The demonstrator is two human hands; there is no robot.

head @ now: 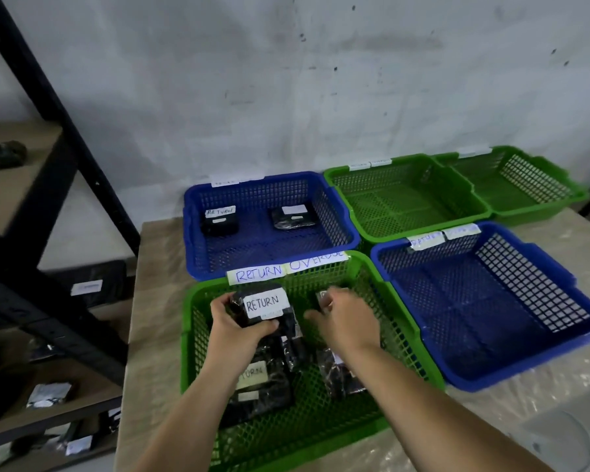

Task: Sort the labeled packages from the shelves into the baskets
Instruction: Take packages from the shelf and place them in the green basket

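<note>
Your left hand [234, 327] grips the RETURN package [264, 306] over the near green basket [321, 434]; right hand [346, 316] beside it, grasp unclear.

Table [157, 301] with five mesh baskets; shelf rack [48, 206] at left
Pale tabletop carries near green basket [198, 352], blue basket [198, 233] behind it, second blue basket [559, 321] at right, two green baskets [470, 202] [573, 189] along the wall; rack boards hold dark labelled packages [86, 287]
</note>
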